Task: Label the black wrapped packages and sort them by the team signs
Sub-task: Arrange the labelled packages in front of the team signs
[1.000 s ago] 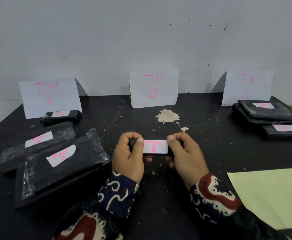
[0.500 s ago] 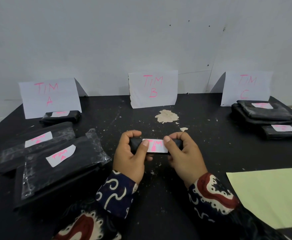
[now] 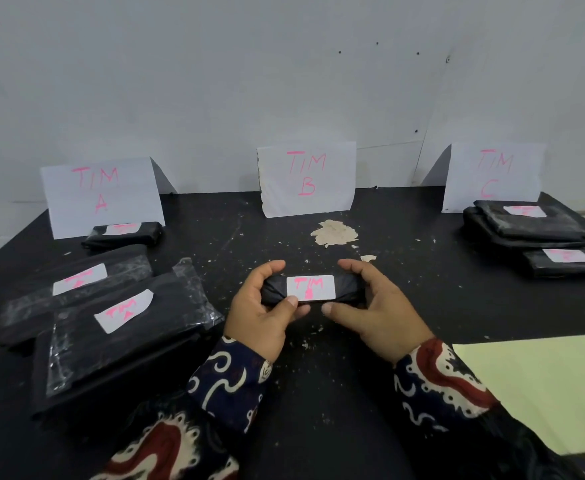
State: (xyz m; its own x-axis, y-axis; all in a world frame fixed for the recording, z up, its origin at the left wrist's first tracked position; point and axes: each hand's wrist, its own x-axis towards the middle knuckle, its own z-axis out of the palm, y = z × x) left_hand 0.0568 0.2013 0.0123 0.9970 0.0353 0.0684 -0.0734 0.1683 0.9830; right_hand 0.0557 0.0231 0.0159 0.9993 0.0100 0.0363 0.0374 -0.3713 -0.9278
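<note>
The person's left hand [image 3: 267, 313] is gripping the left end of a small black plastic-wrapped package [image 3: 344, 289], fingers curled over it and thumb under the edge of its white sticker label [image 3: 311, 287] lettered in pink. Both thumbs, which were pressing on the label half a second ago, are now sliding off it, and the right hand [image 3: 377, 306] is loosening, fingers curved round the right end with the thumb just clear. That suggests the label is stuck down and the package, held low over the table centre, is ready to go forward to the white paper sign reading TIM B [image 3: 306, 178]. The black speckled table [image 3: 319, 393] is carrying labelled packages by the TIM A sign [image 3: 100, 195] at left, a chipped pale patch [image 3: 334, 232] mid-table, more packages by the TIM C sign [image 3: 494, 174], and a pale yellow sheet [image 3: 544, 389] at right, all below a plain grey-white wall [image 3: 284, 64].
</note>
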